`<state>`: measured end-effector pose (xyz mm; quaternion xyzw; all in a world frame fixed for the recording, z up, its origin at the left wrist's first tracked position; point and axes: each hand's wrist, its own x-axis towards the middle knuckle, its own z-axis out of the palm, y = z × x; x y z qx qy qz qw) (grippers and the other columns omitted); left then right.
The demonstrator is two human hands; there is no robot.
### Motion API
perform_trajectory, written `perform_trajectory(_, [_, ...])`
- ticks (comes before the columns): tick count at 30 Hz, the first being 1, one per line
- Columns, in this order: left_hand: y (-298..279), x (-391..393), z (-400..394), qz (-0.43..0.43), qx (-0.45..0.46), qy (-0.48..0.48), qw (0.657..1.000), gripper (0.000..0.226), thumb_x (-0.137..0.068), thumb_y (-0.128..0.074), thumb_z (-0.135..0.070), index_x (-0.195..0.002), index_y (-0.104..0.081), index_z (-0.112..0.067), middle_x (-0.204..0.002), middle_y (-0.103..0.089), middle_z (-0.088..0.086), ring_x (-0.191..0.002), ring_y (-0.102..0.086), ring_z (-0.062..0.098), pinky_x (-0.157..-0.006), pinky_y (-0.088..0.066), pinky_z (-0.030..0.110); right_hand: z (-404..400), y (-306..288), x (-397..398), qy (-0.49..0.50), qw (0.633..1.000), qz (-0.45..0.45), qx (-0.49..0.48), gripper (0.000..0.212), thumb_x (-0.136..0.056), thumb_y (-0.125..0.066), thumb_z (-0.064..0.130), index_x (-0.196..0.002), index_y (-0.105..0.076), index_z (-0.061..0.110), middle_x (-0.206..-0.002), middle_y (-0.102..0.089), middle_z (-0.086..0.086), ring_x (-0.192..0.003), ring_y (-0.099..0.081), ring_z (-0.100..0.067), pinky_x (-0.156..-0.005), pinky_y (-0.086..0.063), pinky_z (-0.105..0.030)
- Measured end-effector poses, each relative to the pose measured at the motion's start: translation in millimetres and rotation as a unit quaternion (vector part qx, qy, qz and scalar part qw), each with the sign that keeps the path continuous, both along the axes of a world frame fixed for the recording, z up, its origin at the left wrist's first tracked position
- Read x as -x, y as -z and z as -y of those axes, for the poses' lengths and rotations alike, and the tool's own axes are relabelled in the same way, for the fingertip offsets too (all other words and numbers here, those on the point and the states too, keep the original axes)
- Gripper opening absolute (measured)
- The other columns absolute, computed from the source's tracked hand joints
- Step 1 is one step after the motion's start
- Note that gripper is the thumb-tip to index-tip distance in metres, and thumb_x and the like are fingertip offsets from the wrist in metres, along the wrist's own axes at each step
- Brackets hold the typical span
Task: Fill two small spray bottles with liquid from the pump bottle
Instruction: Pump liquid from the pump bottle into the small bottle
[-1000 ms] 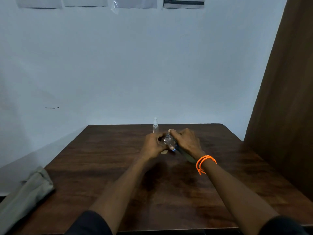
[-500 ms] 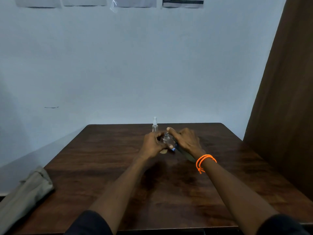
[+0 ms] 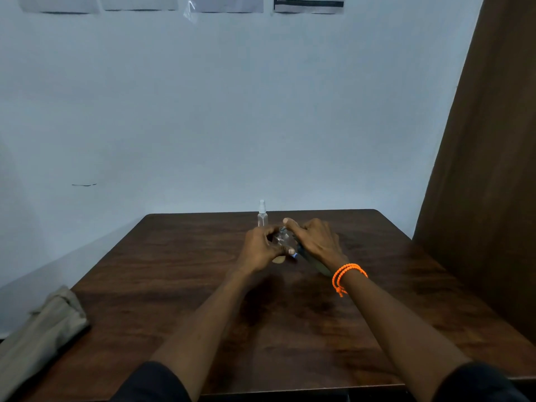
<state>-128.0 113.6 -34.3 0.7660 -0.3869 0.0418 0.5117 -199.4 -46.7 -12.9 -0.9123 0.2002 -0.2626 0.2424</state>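
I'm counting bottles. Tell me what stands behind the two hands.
One small clear spray bottle stands upright on the table, capped, just behind the left hand. The right hand covers whatever lies directly behind it.

The right hand (image 3: 314, 242) has lifted its forefinger slightly higher above the clear bottle (image 3: 282, 238).

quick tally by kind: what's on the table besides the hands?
Capped spray bottle, standing free behind the hands: 1
Clear bottle held between left hand and right hand: 1
Grey folded cloth at the table's near left corner: 1
Total: 3; anything else under the hands is hidden.
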Motion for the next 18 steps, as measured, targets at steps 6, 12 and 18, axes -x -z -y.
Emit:
perform_trajectory(6, [1.2, -3.6, -0.7, 0.003, -0.017, 0.000, 1.000, 0.048, -0.062, -0.098, -0.021, -0.106, -0.078, -0.014, -0.086, -0.074, -0.015, -0.075, -0.064, -0.014, -0.067, -0.046, 0.007, -2.0, 2.8, -1.1, 0.007, 1.000, 0.023, 0.009, 0.073, -0.093, -0.050, 0.064, -0.065, -0.060, -0.002, -0.057, -0.064, -0.014, -0.064, -0.064, -0.034, -0.052, -0.033, -0.033])
perform_trajectory(12, [1.3, -5.4, -1.0, 0.000, -0.007, 0.003, 1.000, 0.044, -0.062, -0.098, -0.020, -0.100, -0.077, -0.016, -0.079, -0.071, -0.015, -0.068, -0.061, -0.013, -0.063, -0.043, 0.008, -3.2, 2.2, -1.9, 0.010, 0.999, 0.006, 0.031, 0.076, -0.093, -0.047, 0.068, -0.066, -0.064, -0.001, -0.059, -0.066, -0.012, -0.065, -0.064, -0.030, -0.053, -0.035, -0.032])
perform_trajectory(18, [2.5, -5.0, 2.3, -0.014, 0.001, 0.006, 1.000, 0.042, -0.062, -0.098, -0.016, -0.099, -0.077, -0.016, -0.077, -0.071, -0.015, -0.064, -0.059, -0.014, -0.062, -0.042, 0.006, 0.4, 1.7, -3.6, -0.002, 1.000, 0.004, 0.009, 0.080, -0.089, -0.043, 0.073, -0.066, -0.066, 0.000, -0.058, -0.068, -0.011, -0.065, -0.065, -0.030, -0.059, -0.042, -0.036])
